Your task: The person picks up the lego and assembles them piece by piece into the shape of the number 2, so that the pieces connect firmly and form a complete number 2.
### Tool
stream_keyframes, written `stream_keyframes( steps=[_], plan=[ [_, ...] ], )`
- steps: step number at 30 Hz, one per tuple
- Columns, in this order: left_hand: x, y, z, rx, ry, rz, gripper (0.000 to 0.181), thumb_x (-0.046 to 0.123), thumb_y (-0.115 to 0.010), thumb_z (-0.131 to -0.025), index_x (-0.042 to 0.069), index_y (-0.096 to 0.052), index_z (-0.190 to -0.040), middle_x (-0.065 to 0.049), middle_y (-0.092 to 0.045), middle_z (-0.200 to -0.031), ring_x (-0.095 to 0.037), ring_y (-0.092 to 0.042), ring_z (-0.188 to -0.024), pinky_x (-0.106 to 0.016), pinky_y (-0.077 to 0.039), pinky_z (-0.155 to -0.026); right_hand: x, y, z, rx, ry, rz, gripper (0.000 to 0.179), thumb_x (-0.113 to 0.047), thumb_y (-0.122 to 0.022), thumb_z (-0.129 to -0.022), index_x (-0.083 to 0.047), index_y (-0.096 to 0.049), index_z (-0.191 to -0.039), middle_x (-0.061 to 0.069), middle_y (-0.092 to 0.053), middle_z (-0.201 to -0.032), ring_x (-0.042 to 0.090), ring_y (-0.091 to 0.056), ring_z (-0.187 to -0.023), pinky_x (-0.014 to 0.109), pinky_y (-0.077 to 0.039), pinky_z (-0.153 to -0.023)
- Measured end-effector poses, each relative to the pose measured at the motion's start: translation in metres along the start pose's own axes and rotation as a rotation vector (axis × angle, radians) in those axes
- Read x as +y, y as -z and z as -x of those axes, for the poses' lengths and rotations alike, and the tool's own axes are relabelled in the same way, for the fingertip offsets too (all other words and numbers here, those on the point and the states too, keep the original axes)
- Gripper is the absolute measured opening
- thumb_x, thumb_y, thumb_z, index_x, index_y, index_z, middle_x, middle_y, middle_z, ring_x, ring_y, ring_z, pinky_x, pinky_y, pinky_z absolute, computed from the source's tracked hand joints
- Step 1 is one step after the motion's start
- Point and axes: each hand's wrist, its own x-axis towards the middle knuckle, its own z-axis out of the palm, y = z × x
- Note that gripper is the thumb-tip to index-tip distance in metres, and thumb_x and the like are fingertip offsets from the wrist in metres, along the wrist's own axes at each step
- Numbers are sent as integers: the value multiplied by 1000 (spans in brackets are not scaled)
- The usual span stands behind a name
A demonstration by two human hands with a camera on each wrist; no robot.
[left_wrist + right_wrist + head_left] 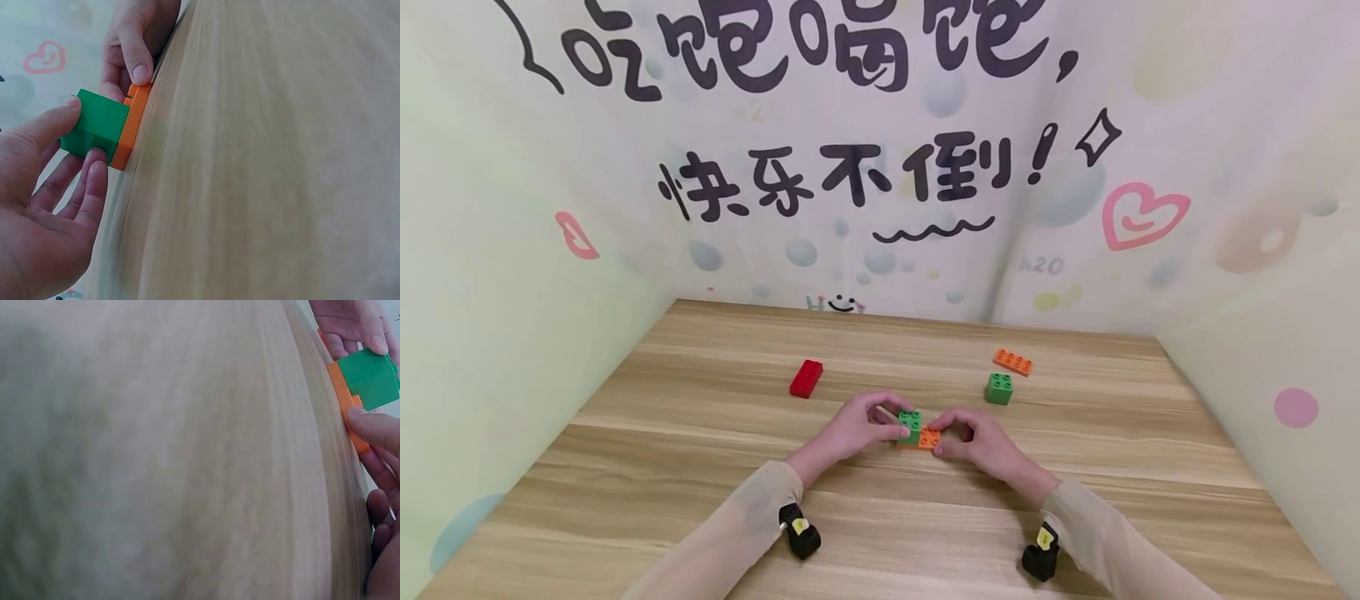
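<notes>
Sleeves and wrist cameras: At the bottom of the frame, two pale sleeves [722, 533] reach inward, each with a small black camera [802, 537] at the wrist, probably angled to watch the hand's work.
Bench: Wood-grained bench [925, 533] filling the lower half, giving the blocks a flat base.
Right hand: Just right of centre, the right hand [988, 450] pinches the free end of the plate between thumb and fingers, probably to keep it from sliding or turning.
Left hand: Just left of it, the left hand [856, 429] pinches the taller block, thumb on one face and fingers on another, likely to keep it square to the plate.
Held pieces: Near the centre, a green two-by-two stud block [98, 122] stands upright on the left half of an orange studded plate [130, 134]; whether it is fully pressed down cannot be told.
Red brick: Left of centre, beyond the left hand, a red brick [806, 378] lies apart, out of the hands' way.
Spare green block: Right of centre, a second green block [999, 389] stands studs up.
Spare orange plate: Just behind that block, a second orange plate [1013, 362] lies flat, studs up.
Back wall: Across the top, a white wall [850, 242] with black Chinese lettering and a pink heart.
</notes>
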Motion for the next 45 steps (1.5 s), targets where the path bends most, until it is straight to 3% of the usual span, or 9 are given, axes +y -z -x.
stream_keyframes(
  steps=[5,20,32,40,45],
  plan=[
    [0,1,-1,-3,2,1,29,20,-76,-87,19,-70,-116,-7,-68,-111,-13,-66,-88,-27,-54,-75,-15,3,6,5,11,-16,26,-7,-77,-83,-4,-70,-108,18,-61,-97,13,-37,-70,23,-30,-64],
    [0,1,0,-10,-6,8,31,20,-76,-87,18,-69,-117,-7,-68,-111,-14,-66,-89,-26,-54,-76,-15,2,5,-1,-4,-8,25,-7,-77,-83,-4,-70,-107,17,-63,-101,14,-38,-73,23,-30,-67],
    [-1,1,0,-5,-8,-27,32,20,-78,-86,18,-69,-116,-6,-69,-109,-13,-65,-86,-26,-53,-74,-18,2,7,-3,-5,3,25,-7,-76,-83,-4,-70,-107,16,-61,-95,13,-39,-71,22,-31,-66],
    [5,0,1,25,36,-29,29,19,-80,-83,19,-72,-112,-6,-68,-108,-13,-64,-86,-26,-53,-72,-22,2,8,-7,-17,-3,25,-7,-76,-84,-3,-70,-107,19,-57,-90,15,-38,-71,22,-30,-66],
    [6,1,1,17,42,-20,29,18,-79,-84,19,-72,-112,-5,-67,-109,-14,-63,-87,-27,-54,-72,-2,-1,1,-2,-27,19,25,-10,-77,-84,-7,-70,-108,16,-56,-89,15,-38,-72,23,-30,-66]
  ],
)
